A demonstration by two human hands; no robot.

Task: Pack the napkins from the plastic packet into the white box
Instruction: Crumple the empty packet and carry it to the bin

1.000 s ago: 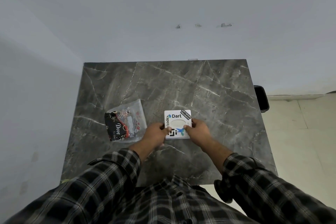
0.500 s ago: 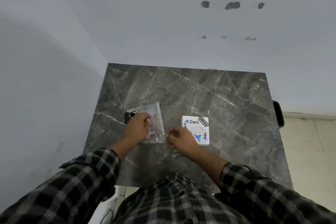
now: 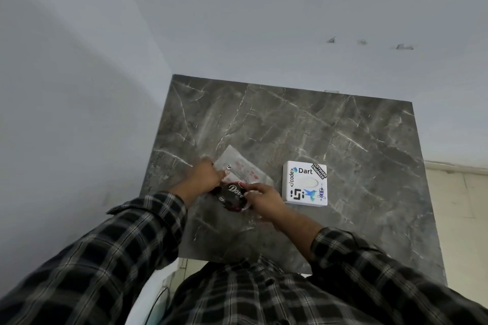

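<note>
The light is dim and soft. My dark checked shirt sleeves (image 3: 132, 258) look stretched and blurry near the edges. The grey marble table (image 3: 356, 140) shines a little, maybe from above.

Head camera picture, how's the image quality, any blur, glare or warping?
Head view: light is dim and flat, without hard shadows; the white box stickers read sharply; the plastic packet is slightly soft and shows faint sheen between the left hand and right hand; wide-angle warping skews the marble table edges and stretches the plaid sleeves.
</note>
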